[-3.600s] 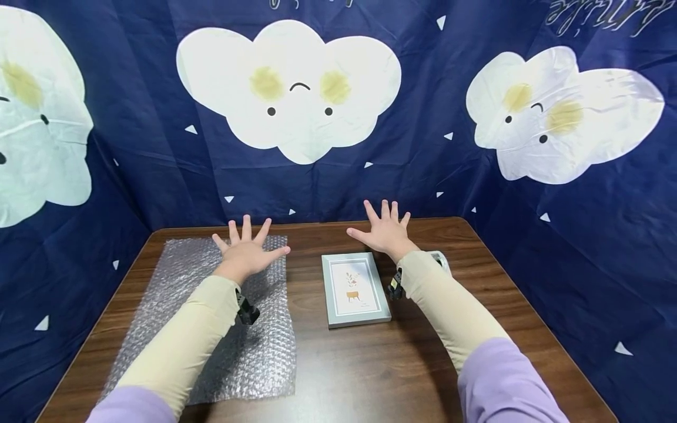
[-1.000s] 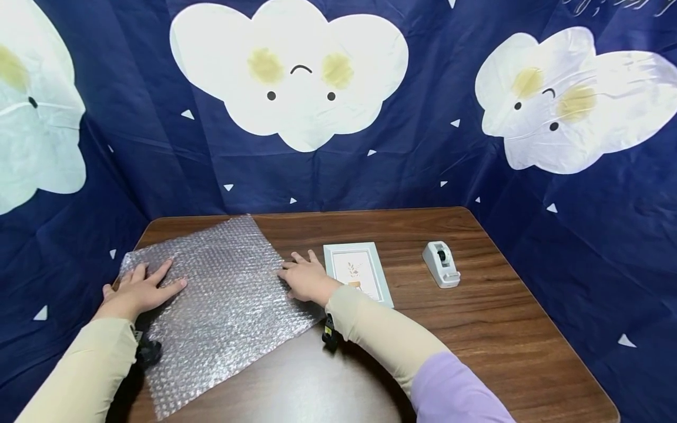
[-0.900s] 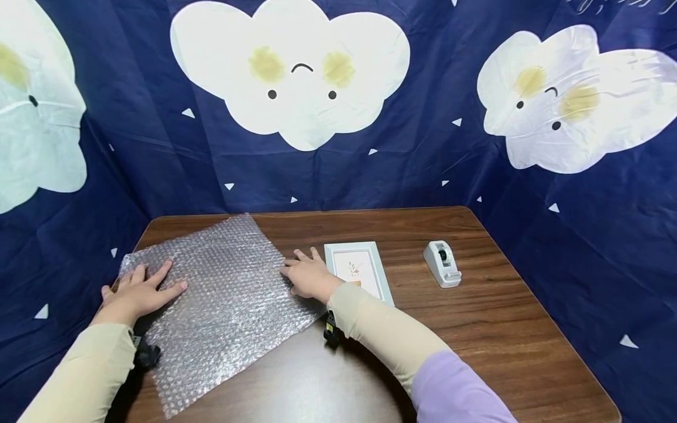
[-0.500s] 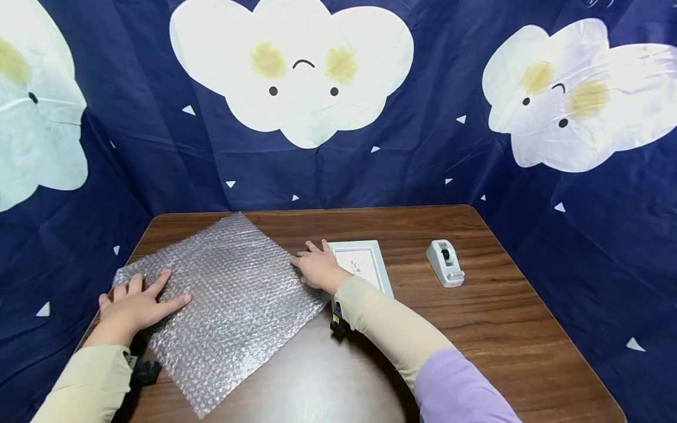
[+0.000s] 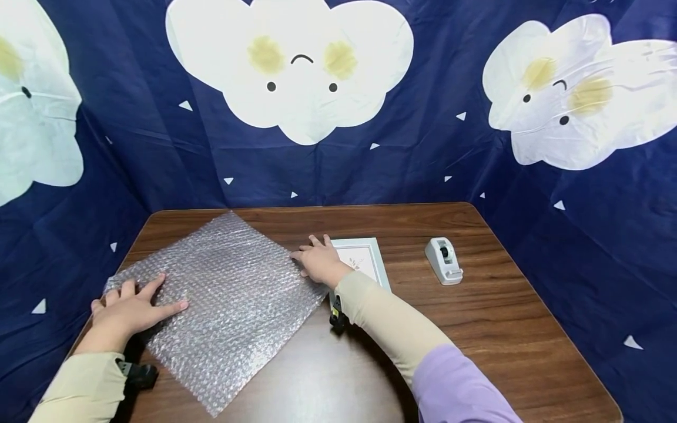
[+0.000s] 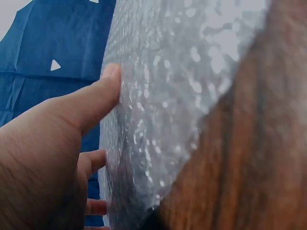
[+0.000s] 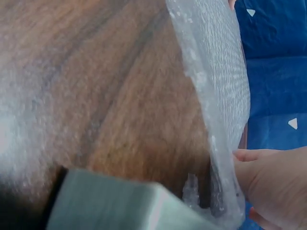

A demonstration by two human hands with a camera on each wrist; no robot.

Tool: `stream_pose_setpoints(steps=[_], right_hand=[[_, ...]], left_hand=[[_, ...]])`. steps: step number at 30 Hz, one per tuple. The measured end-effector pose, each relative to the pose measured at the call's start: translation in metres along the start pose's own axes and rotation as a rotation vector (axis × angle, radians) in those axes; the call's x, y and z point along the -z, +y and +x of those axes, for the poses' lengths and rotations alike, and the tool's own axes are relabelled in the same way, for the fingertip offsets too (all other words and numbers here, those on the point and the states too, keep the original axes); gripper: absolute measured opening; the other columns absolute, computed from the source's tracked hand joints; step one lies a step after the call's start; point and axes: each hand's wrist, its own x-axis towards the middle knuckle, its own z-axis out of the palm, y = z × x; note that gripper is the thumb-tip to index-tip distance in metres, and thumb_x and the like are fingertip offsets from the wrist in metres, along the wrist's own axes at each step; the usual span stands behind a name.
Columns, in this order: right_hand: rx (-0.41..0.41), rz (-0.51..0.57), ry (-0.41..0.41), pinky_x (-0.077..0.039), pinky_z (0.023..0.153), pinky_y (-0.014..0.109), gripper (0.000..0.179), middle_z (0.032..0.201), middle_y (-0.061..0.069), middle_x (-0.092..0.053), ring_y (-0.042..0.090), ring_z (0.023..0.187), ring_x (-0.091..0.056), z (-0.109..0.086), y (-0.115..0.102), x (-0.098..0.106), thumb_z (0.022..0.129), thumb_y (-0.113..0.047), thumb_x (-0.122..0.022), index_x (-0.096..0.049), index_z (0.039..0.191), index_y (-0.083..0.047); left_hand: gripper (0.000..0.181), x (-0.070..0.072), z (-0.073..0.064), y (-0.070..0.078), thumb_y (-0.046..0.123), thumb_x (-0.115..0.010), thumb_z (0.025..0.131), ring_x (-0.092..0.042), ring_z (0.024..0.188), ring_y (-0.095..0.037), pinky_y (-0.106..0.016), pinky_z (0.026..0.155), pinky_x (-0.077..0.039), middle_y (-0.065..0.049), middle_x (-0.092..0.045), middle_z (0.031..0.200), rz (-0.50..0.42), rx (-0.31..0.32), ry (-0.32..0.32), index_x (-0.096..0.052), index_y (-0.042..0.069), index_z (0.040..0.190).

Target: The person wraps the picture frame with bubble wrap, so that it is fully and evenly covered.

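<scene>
A sheet of clear bubble wrap (image 5: 227,282) lies turned at an angle on the wooden table. My left hand (image 5: 126,309) rests on its left side with fingers spread; the left wrist view shows the thumb (image 6: 98,98) along the sheet. At the right corner of the wrap, my right hand (image 5: 319,262) touches the sheet with its fingers stretched forward. Under my right wrist lies a pale picture frame (image 5: 378,258) with a plant print, its lower part hidden by the sleeve. The frame's edge (image 7: 105,201) shows close up in the right wrist view.
A white tape dispenser (image 5: 443,261) stands on the wooden table (image 5: 502,329) to the right of the frame. A dark blue cloth (image 5: 423,170) with printed clouds hangs behind and at both sides. Each wrist wears a small black camera (image 5: 140,376).
Both hands came down from above the table onto the bubble wrap. The sheet has turned: its near corner swung right and its far corner slid left.
</scene>
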Motion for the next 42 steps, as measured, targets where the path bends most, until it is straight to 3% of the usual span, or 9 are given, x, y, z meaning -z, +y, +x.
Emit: stream_pose_setpoints(steps=[10, 16, 22, 27, 31, 36, 42], right_hand=[[-0.021, 0.014, 0.048, -0.019, 0.122, 0.053, 0.055, 0.157, -0.007, -0.044, 0.029, 0.153, -0.024, -0.001, 0.004, -0.003, 0.101, -0.051, -0.051, -0.04, 0.154, -0.041], [-0.029, 0.165, 0.143, -0.019, 0.122, 0.055, 0.055, 0.156, -0.005, -0.046, 0.031, 0.152, -0.026, -0.013, 0.03, 0.009, 0.104, -0.05, -0.05, -0.041, 0.155, -0.034], [-0.068, 0.358, 0.225, -0.014, 0.123, 0.056, 0.059, 0.159, -0.006, -0.041, 0.033, 0.153, -0.022, -0.03, 0.062, 0.026, 0.104, -0.051, -0.05, -0.037, 0.158, -0.03], [-0.075, 0.414, 0.316, -0.015, 0.123, 0.054, 0.061, 0.159, -0.004, -0.041, 0.033, 0.153, -0.022, -0.042, 0.085, 0.029, 0.104, -0.048, -0.051, -0.037, 0.158, -0.025], [-0.08, 0.469, 0.36, -0.016, 0.123, 0.055, 0.061, 0.158, 0.0, -0.042, 0.035, 0.152, -0.023, -0.053, 0.102, 0.026, 0.104, -0.046, -0.051, -0.037, 0.158, -0.021], [-0.126, 0.589, 0.37, -0.019, 0.122, 0.054, 0.069, 0.162, 0.004, -0.037, 0.033, 0.154, -0.019, -0.07, 0.121, 0.015, 0.103, -0.048, -0.053, -0.031, 0.16, -0.017], [-0.182, 0.717, 0.379, -0.021, 0.122, 0.051, 0.08, 0.165, 0.013, -0.027, 0.03, 0.155, -0.016, -0.088, 0.136, -0.01, 0.1, -0.054, -0.054, -0.023, 0.163, -0.016]], left_hand=[[0.118, 0.002, 0.0, -0.003, 0.086, -0.046, 0.084, -0.005, 0.121, -0.081, -0.085, 0.094, -0.012, -0.053, 0.003, 0.142, -0.055, 0.017, -0.035, -0.006, 0.006, 0.16], [0.115, 0.013, 0.001, 0.02, 0.078, -0.05, 0.088, -0.002, 0.123, -0.081, -0.087, 0.094, -0.009, -0.057, 0.008, 0.14, -0.075, -0.018, -0.076, -0.005, -0.001, 0.158], [0.109, 0.036, -0.002, 0.077, 0.076, -0.048, 0.091, -0.001, 0.132, -0.075, -0.086, 0.1, -0.006, -0.052, 0.008, 0.148, -0.046, -0.144, -0.011, -0.004, 0.005, 0.161], [0.109, 0.05, 0.001, 0.136, 0.081, -0.044, 0.089, -0.002, 0.138, -0.069, -0.081, 0.107, -0.002, -0.045, 0.007, 0.156, -0.022, -0.248, 0.059, 0.003, 0.016, 0.163], [0.109, 0.052, 0.0, 0.177, 0.081, -0.045, 0.089, -0.004, 0.141, -0.066, -0.078, 0.11, -0.002, -0.039, 0.003, 0.16, -0.044, -0.318, 0.107, 0.003, 0.018, 0.164], [0.111, 0.041, -0.001, 0.217, 0.076, -0.055, 0.088, -0.007, 0.146, -0.06, -0.074, 0.114, -0.006, -0.034, -0.003, 0.163, -0.121, -0.399, 0.147, 0.0, 0.016, 0.164], [0.13, 0.004, 0.005, 0.255, 0.079, -0.066, 0.077, -0.007, 0.152, -0.047, -0.066, 0.119, -0.006, -0.025, -0.005, 0.167, -0.151, -0.478, 0.221, 0.003, 0.011, 0.163]])
